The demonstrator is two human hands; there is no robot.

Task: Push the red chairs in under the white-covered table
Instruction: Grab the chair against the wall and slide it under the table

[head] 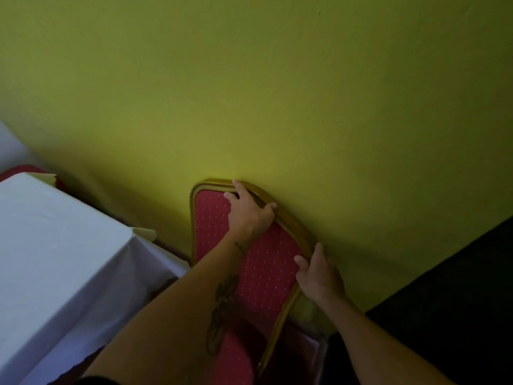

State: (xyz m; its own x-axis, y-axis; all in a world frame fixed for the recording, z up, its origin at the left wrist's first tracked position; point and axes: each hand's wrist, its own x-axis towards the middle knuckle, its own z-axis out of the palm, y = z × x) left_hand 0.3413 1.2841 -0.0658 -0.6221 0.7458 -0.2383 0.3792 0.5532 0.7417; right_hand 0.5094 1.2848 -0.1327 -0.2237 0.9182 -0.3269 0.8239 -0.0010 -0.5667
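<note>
A red chair (266, 270) with white dots and a gold frame stands with its backrest against the yellow-green wall. My left hand (249, 215) grips the top rail of the backrest. My right hand (319, 276) holds the right edge of the frame. The white-covered table (55, 245) fills the lower left, a short gap away from the chair. Part of the red seat (233, 362) shows beneath my left forearm. Another red chair (25, 170) peeks out behind the table's far corner.
The yellow-green wall (277, 93) rises directly behind the chair. A dark surface (458, 301) lies at the lower right. The tablecloth hangs down the table's side toward the chair.
</note>
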